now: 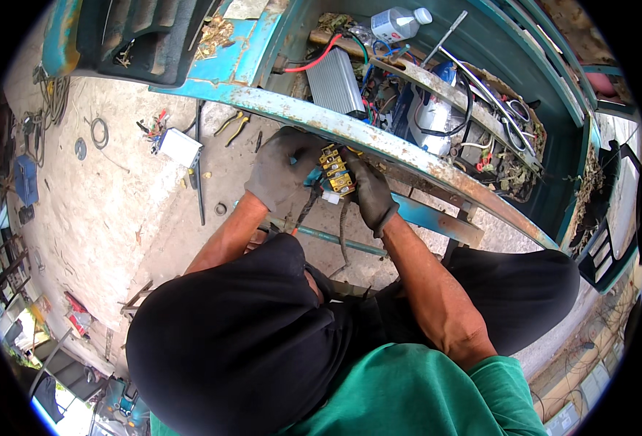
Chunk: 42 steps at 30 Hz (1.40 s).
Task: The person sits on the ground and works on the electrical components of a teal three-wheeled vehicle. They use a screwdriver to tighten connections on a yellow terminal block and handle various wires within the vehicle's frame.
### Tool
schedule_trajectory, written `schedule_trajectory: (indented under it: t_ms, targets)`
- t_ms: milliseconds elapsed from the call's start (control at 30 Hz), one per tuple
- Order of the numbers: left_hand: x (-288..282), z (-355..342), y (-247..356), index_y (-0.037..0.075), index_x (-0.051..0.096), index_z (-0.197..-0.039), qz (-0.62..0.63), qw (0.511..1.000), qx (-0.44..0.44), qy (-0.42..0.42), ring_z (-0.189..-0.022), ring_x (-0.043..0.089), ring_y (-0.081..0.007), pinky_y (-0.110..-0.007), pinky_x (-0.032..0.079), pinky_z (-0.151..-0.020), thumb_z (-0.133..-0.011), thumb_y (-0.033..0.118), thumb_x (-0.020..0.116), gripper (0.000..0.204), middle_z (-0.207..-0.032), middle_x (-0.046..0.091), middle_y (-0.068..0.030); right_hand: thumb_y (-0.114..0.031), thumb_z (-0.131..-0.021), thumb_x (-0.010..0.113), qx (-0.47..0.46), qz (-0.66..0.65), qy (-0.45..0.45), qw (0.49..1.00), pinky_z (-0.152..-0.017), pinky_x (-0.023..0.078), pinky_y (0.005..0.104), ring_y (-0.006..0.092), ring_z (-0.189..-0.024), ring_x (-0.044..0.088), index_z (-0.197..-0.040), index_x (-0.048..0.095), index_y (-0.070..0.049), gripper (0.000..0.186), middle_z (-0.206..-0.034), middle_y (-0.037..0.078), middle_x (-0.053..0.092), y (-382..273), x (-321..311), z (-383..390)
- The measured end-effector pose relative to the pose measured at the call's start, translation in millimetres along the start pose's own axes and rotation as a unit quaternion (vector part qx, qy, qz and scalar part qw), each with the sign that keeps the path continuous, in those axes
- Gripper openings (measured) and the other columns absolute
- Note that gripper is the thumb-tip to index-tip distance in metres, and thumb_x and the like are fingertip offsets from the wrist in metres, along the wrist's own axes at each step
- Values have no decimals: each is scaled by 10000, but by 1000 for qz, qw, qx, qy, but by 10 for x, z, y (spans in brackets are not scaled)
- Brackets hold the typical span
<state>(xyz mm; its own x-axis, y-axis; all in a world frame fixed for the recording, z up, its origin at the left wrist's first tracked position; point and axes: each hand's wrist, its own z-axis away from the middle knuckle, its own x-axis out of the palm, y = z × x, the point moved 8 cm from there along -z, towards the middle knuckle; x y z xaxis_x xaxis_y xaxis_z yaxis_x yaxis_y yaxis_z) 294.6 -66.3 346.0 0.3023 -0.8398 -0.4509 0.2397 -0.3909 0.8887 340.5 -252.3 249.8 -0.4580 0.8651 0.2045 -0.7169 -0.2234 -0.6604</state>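
The yellow-and-black, screw-studded terminal block [337, 172] is in the dark-gloved right hand [372, 193]. The grey-gloved left hand [278, 171] is curled beside it; whether it grips cannot be told. A rusty light-blue metal beam [314, 116] separates the block from a silver finned metal box [334, 81]. Yellow-and-black pliers [242, 117] lie on the pale concrete floor [103, 196].

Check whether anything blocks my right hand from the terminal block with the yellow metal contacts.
Nothing visible does: the right gloved hand is already against the right side of the terminal block, with no other object showing between them.
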Motion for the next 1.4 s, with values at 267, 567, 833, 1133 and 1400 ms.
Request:
schedule_trajectory:
  t_ms: [267,567,833,1133,1400]
  targets:
    - [-66,12,-103,58,772,-999,-7,999,-37,-2,-907,700,-269,-368,553,-800,-870,170,660,205,-972,742,-116,-396,-1039,560,49,-15,-17,999,-884,541,277,137,-1053,667,-1353,586,-11,498,-1227,79,670,87,0,-37]
    - [313,-18,119,82,761,-844,-181,971,133,-88,-832,684,-297,-434,528,-792,-797,225,702,162,-838,725,-97,-463,-997,596,22,-15,3,1000,-618,565,266,105,-824,660,-1247,641,-32,500,-1030,36,679,-15,43,29]
    - [523,-83,214,105,743,-817,-292,938,89,-165,-932,662,-321,-475,491,-868,-821,179,657,114,-890,712,-127,-480,-1015,555,52,28,-10,998,-819,548,309,129,-999,649,-1374,585,-49,561,-1206,50,654,-46,33,71]
    - [389,-32,228,103,742,-813,-216,965,113,-95,-899,650,-339,-480,478,-853,-818,168,647,114,-854,680,-142,-478,-1005,577,46,17,-7,999,-791,547,303,123,-989,639,-1372,582,-36,574,-1200,53,653,-42,24,78]
    - [485,-41,241,96,742,-813,-256,953,131,-101,-907,653,-352,-494,470,-867,-805,170,650,118,-839,695,-144,-493,-1013,554,42,18,-15,999,-790,545,303,126,-1004,639,-1369,589,-66,557,-1208,47,646,-34,37,62]
